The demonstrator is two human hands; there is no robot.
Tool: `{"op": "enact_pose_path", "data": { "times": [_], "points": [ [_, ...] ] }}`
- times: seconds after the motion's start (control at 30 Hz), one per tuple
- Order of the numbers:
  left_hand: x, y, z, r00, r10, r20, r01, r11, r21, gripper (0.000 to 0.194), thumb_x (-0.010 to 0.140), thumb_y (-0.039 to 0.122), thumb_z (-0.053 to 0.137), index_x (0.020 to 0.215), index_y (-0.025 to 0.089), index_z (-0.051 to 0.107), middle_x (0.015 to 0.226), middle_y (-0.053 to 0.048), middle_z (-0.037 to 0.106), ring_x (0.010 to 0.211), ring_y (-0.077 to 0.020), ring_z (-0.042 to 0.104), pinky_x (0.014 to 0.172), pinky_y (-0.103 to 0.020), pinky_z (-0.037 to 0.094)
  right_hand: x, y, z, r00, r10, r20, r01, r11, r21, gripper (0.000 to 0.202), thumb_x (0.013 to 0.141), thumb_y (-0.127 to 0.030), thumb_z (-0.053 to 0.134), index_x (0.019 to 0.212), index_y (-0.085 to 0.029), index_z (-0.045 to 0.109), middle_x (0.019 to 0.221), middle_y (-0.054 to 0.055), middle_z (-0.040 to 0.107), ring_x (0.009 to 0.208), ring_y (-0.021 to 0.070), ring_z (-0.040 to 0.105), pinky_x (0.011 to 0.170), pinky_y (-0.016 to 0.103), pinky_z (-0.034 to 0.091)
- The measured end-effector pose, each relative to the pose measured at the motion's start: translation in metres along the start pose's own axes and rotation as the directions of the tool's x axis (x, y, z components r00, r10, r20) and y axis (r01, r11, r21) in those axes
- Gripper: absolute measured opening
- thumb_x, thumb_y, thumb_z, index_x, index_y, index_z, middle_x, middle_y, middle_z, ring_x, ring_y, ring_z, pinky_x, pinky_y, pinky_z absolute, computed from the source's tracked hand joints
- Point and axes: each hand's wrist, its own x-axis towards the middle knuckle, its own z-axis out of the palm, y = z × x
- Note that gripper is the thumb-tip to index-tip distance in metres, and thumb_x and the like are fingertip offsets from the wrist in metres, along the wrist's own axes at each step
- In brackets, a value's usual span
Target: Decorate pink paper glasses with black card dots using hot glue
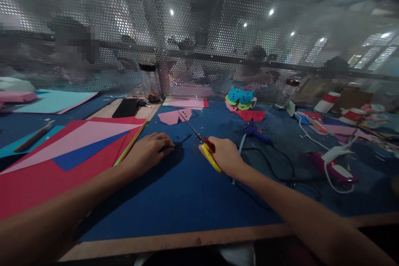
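Observation:
My right hand (225, 156) is closed round the yellow and red handles of a pair of scissors (211, 158). The blades point away and left, with their tips over a pink paper mask shape (170, 116) that has dark dots. To the left, my left hand (153, 150) rests low over the blue table, fingers curled together; what they hold, if anything, is hidden. A thin dark strip (183, 139) lies just off its fingertips. Behind my right hand are a red paper mask shape (252, 115) and a stack topped by a blue dotted mask (240, 96).
Coloured paper sheets (28, 193) lie at left beside a wooden-handled tool (33, 137). A black phone (125, 108) and a jar (150, 83) stand farther back. At right are a blue glue gun (258, 134), cables, a magenta device (335, 170) and scraps. A perforated metal screen (199, 20) closes the back.

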Motion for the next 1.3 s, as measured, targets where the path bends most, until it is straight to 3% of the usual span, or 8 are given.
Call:
{"op": "enact_pose_path", "data": {
  "times": [0.13,0.27,0.47,0.8,0.97,1.07,1.17,1.3],
  "points": [
    [-0.001,-0.005,0.003,1.000,0.002,-0.018,-0.003,0.999,-0.033,0.027,0.097,0.039,0.054,0.100,0.023,0.075,0.108,-0.007,0.073,0.100,-0.0252,0.066,0.091,-0.040,0.050,0.000,0.000,0.000,1.000,0.021,0.016,-0.022,0.999,0.043,0.030,0.093,-0.048,0.054,0.079,-0.022,0.062,0.071,0.002,0.069,0.061,0.0156,0.057,0.055,0.028,0.019],
    [-0.003,-0.010,0.006,0.998,0.050,-0.026,-0.051,0.997,-0.056,0.029,0.098,0.036,0.054,0.116,0.025,0.073,0.113,-0.007,0.071,0.105,-0.0250,0.065,0.094,-0.041,0.051,0.002,0.001,0.000,0.999,0.040,0.037,-0.043,0.995,0.085,0.028,0.093,-0.045,0.055,0.076,-0.022,0.059,0.067,0.001,0.067,0.058,0.0142,0.054,0.055,0.028,0.019],
    [-0.003,-0.016,0.008,0.987,0.159,-0.011,-0.160,0.986,-0.053,0.026,0.100,0.028,0.051,0.112,0.026,0.074,0.109,-0.006,0.070,0.100,-0.0204,0.065,0.089,-0.035,0.052,0.006,0.008,0.005,0.998,0.045,0.051,-0.052,0.989,0.139,0.027,0.090,-0.041,0.057,0.072,-0.021,0.053,0.062,0.000,0.063,0.054,0.0118,0.051,0.054,0.028,0.018],
    [-0.006,-0.012,0.011,0.966,0.258,0.011,-0.258,0.964,0.071,0.026,0.103,0.023,0.043,0.108,0.017,0.068,0.106,-0.009,0.069,0.097,-0.0196,0.065,0.084,-0.032,0.052,0.007,0.011,0.002,0.998,0.045,0.046,-0.051,0.989,0.139,0.030,0.088,-0.042,0.060,0.069,-0.021,0.050,0.057,-0.003,0.055,0.051,0.0105,0.042,0.054,0.027,0.017],
    [-0.005,-0.005,0.007,0.987,0.157,-0.025,-0.153,0.983,0.103,0.024,0.101,0.025,0.043,0.095,0.017,0.065,0.092,-0.007,0.067,0.084,-0.0189,0.064,0.074,-0.030,0.050,0.008,0.010,-0.002,0.998,0.057,0.002,-0.056,0.987,0.152,0.033,0.089,-0.043,0.059,0.067,-0.020,0.050,0.060,-0.002,0.054,0.056,0.0113,0.044,0.055,0.026,0.023],
    [-0.002,0.001,0.001,0.991,0.041,-0.129,-0.039,0.999,0.018,0.018,0.096,0.027,0.047,0.094,0.019,0.063,0.094,-0.006,0.066,0.083,-0.0189,0.063,0.074,-0.031,0.049,0.007,0.009,-0.005,0.998,0.057,-0.016,-0.051,0.966,0.254,0.034,0.089,-0.047,0.059,0.069,-0.020,0.054,0.063,-0.001,0.058,0.058,0.0119,0.049,0.055,0.025,0.028],
    [0.000,0.004,-0.005,0.962,-0.126,-0.242,0.082,0.979,-0.185,0.014,0.092,0.030,0.053,0.090,0.020,0.063,0.092,-0.004,0.067,0.083,-0.0190,0.063,0.076,-0.030,0.048,0.006,0.008,-0.008,0.996,0.072,0.056,-0.090,0.871,0.484,0.034,0.091,-0.050,0.055,0.079,-0.019,0.061,0.068,0.001,0.065,0.052,0.0110,0.053,0.050,0.022,0.034],
    [-0.001,0.009,-0.009,0.948,-0.278,-0.155,0.182,0.874,-0.451,0.023,0.092,0.042,0.056,0.091,0.020,0.064,0.084,-0.001,0.067,0.077,-0.0179,0.062,0.066,-0.025,0.046,0.010,0.008,-0.006,0.991,0.055,0.126,-0.128,0.696,0.707,0.041,0.092,-0.055,0.055,0.086,-0.016,0.066,0.074,0.003,0.072,0.043,0.0081,0.053,0.043,0.020,0.038]
  ]
}}
